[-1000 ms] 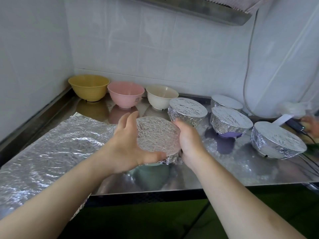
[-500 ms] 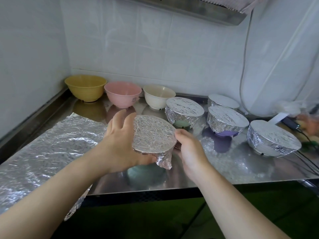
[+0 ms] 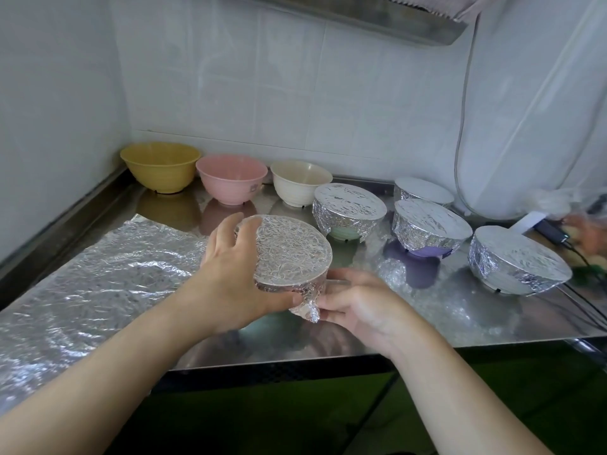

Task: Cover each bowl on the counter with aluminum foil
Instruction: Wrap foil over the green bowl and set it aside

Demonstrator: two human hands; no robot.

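You hold a foil-wrapped bowl (image 3: 290, 254) just above the steel counter (image 3: 460, 323), near its front edge. Your left hand (image 3: 230, 274) cups the bowl's left side, fingers spread along the rim, while your right hand (image 3: 358, 303) pinches a loose flap of foil (image 3: 307, 310) at the lower right. A sheet of aluminum foil (image 3: 98, 290) lies flat to the left. Behind stand a yellow bowl (image 3: 161, 165), a pink bowl (image 3: 231, 177) and a cream bowl (image 3: 300, 180), uncovered; four covered bowls (image 3: 348, 205) sit to the right.
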